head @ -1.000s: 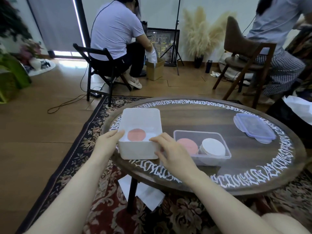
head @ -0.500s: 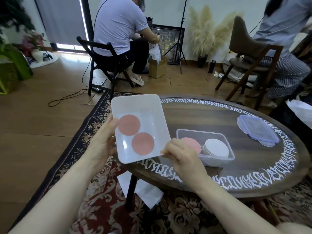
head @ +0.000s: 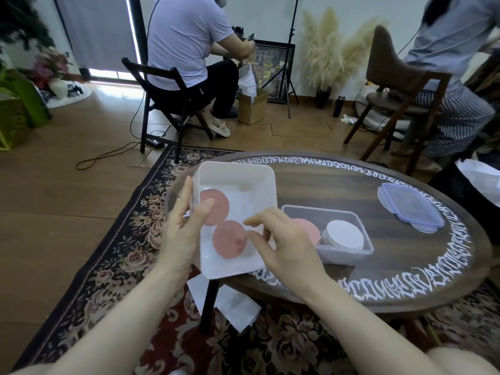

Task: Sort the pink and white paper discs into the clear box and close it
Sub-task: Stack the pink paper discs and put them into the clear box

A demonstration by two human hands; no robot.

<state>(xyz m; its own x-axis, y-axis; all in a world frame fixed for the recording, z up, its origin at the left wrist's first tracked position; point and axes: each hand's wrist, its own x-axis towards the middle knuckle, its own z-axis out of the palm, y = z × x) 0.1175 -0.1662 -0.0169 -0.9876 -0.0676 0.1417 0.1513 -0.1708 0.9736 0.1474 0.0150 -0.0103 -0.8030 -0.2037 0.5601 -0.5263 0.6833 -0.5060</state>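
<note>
A white tray (head: 238,182) is tilted up toward me over the table's near left edge. My left hand (head: 181,234) grips its left rim, thumb inside. Two pink paper discs lie in it, an upper pink disc (head: 219,204) and a lower pink disc (head: 229,239). My right hand (head: 281,244) reaches into the tray's right side, fingers apart, fingertips beside the lower disc, holding nothing that I can see. The clear box (head: 349,249) stands on the table just right of the tray, with a pink stack (head: 305,228) and a white stack (head: 343,234) inside. Its bluish lid (head: 408,205) lies apart, far right.
The round wooden table (head: 338,185) has a white lettered border and stands on a floral rug (head: 135,239). White paper (head: 232,304) lies on the rug under the table. Two people sit on chairs (head: 162,98) beyond the table, with a light stand (head: 289,63) between them.
The tray has been lifted off the table and tipped toward me. My left thumb has hooked over its rim, and my right hand has moved from the tray's corner to its inside, near the lower pink disc.
</note>
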